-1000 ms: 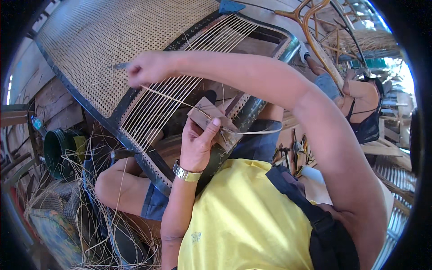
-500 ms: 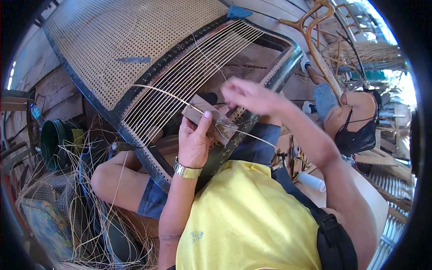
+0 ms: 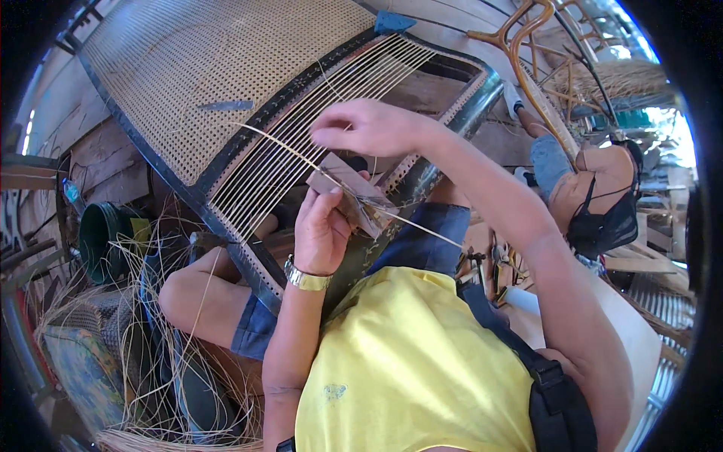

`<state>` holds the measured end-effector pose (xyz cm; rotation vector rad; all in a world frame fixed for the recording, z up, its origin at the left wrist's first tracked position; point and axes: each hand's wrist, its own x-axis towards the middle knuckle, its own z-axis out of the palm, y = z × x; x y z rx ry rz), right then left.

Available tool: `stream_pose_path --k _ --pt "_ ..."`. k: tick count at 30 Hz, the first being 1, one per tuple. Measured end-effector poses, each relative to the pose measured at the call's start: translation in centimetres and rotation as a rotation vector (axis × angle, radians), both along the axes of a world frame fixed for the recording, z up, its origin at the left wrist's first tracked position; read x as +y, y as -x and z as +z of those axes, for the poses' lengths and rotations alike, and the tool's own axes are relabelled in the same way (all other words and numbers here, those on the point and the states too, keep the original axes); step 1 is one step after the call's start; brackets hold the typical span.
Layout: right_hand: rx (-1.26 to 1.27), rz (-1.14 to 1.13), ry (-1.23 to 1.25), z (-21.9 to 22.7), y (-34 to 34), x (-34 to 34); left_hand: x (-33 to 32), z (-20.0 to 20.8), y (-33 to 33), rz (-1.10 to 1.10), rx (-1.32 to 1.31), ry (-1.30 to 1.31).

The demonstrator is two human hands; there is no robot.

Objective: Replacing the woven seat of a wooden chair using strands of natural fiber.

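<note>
My left hand [image 3: 324,233] grips a small wooden block [image 3: 352,197], thumb pressed along its near side. A pale cane strand [image 3: 286,151] crosses the block lengthwise, one end rising over the frame and the other slanting toward my right side. Just above the block, my right hand [image 3: 365,128] hovers near the strand with fingers half curled and apart; nothing shows between them. Beneath both hands lies a dark, patterned wooden frame [image 3: 197,194]. Parallel cane strands [image 3: 301,124] span its nearer opening, and woven cane webbing [image 3: 181,68] fills the larger panel beyond.
A knife-like blade [image 3: 226,105] rests on the webbing, and a blue pointed object [image 3: 393,22] sits at the frame's far edge. Loose cane strands [image 3: 173,339] tangle at left near a green bucket [image 3: 102,241]. Another person [image 3: 602,188] sits at right beside a bent rattan piece [image 3: 520,60].
My right hand has swung left, from beyond the block's right side to above the strand's upper part. The left hand keeps the block in nearly the same place, its thumb slightly lower.
</note>
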<state>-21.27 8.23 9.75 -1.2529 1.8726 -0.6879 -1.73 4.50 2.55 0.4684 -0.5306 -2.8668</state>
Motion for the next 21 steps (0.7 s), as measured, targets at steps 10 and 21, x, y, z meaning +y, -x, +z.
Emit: stream_pose_path --k 10,21 --pt "-0.380 0.001 0.096 0.0 -1.7 -12.7 0.1 -0.5 -0.5 -0.034 -0.014 -0.063" --pt "-0.219 -0.373 0.075 0.1 -1.6 8.2 -0.4 -0.7 -0.3 0.045 -0.019 -0.110"
